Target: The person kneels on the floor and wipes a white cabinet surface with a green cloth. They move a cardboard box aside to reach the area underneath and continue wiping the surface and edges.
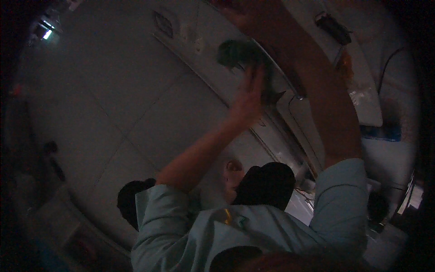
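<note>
The scene is dim and blurred. My left hand (249, 98) reaches up with its fingers extended against a crumpled green thing (232, 52), perhaps a bag or cloth. Whether the fingers grip it cannot be made out. A dark pointed piece (277, 97) shows just beside this hand. Higher up, my right hand (234, 13) is blurred and partly cut off by the top edge of the picture, so its hold is unclear. Beneath the right forearm runs a long, thin metallic edge (280, 69).
At right, a pale tabletop (368, 108) carries a dark oblong object (333, 29), an orange item (346, 66) and clear plastic (358, 97). A blue object (380, 132) lies below its corner, near a dark cable (384, 69). Tiled floor (112, 142) spreads across the left.
</note>
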Tool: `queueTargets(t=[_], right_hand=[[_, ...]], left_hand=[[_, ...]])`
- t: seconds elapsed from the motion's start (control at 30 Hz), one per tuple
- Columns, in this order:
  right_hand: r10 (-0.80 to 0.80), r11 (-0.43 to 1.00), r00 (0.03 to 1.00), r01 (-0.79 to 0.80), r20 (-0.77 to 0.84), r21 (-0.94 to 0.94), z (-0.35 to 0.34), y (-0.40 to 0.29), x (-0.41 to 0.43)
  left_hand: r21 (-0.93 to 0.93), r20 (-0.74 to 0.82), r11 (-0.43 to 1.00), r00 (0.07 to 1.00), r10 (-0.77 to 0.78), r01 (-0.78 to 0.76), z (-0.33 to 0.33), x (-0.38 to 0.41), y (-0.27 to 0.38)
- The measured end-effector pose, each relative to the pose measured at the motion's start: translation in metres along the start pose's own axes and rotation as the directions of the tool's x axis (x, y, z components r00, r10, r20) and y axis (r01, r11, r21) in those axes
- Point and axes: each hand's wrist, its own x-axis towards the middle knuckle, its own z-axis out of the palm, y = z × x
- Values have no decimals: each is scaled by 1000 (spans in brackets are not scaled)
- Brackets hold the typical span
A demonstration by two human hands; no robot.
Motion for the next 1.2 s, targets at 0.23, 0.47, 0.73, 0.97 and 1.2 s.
queueTargets(t=[0.23, 0.47, 0.73, 0.97, 1.2], right_hand=[[-10, 999, 1000, 11, 22, -36, 0, -8, -7], [-39, 995, 999, 42, 38, -95, -7, -17, -16], [-123, 980, 991, 128, 44, -153, 5, -48, -28], [-140, 939, 985, 165, 103, -302, -2, -96, -93], [-112, 983, 958, 145, 264, -112, 1, -193, -208]], left_hand=[[51, -89, 976, 974, -207, 212, 55, -51, -147], [-643, 244, 519, 794, -557, 562, 24, -64, -130], [-705, 342, 343, 721, -603, 621, 58, -128, -122], [-725, 490, 21, 537, -687, 689, 17, -161, -29], [-873, 348, 63, 707, -616, 484, -5, -206, -40]])
